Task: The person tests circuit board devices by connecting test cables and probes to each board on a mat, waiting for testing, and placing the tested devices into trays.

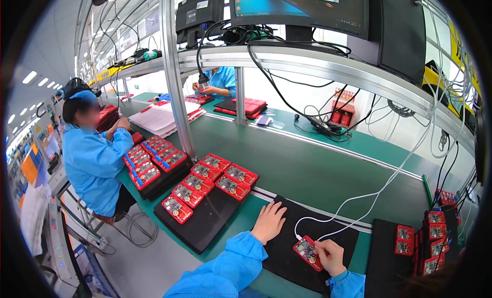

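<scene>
A red-cased circuit board [307, 253] lies on a black mat [338, 235] in front of me. Two thin white cables [335, 216] run down to it; one white plug [299, 237] meets its upper left corner, and the other cable ends close to my right fingertips. My right hand [332, 257] is closed in a pinch at the board's right edge, and what lies between the fingertips is hidden. Resting flat near the left edge of this mat, my left hand [269, 224] has its fingers apart and holds nothing.
Left of me, several red-cased boards [197, 183] sit on a black pad [205, 231]. More boards stand at the right [435, 231]. A seated co-worker in blue [92, 149] is at the far left, another [223, 80] behind the post [177, 78]. A metal shelf [318, 60] with a monitor [307, 11] hangs overhead.
</scene>
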Motion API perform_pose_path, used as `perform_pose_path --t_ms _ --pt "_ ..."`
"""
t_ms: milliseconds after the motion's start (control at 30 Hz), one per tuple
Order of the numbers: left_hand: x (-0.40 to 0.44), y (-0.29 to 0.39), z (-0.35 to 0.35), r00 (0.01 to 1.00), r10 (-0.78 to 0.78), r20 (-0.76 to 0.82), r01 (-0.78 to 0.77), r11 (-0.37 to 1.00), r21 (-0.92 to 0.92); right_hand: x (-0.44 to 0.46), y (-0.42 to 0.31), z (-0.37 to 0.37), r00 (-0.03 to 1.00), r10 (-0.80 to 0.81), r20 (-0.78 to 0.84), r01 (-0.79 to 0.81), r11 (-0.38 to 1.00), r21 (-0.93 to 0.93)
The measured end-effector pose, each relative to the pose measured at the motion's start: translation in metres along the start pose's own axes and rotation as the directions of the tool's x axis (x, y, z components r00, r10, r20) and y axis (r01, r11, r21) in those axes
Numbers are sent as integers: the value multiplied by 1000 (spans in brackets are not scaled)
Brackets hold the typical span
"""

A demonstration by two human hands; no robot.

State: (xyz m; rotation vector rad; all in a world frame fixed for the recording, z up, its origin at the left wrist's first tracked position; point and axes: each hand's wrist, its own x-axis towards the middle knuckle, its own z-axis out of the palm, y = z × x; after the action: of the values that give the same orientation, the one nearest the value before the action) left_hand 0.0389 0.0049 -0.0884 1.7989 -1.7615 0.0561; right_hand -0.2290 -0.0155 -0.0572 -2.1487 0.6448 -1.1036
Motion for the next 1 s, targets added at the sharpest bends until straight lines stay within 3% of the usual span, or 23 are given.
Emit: perform_pose_path --t_ms 1000 --pt "1 1 -1 1000 -2 0 2 1000 2 0 -8 -1 999 33 1 -33 999 -30"
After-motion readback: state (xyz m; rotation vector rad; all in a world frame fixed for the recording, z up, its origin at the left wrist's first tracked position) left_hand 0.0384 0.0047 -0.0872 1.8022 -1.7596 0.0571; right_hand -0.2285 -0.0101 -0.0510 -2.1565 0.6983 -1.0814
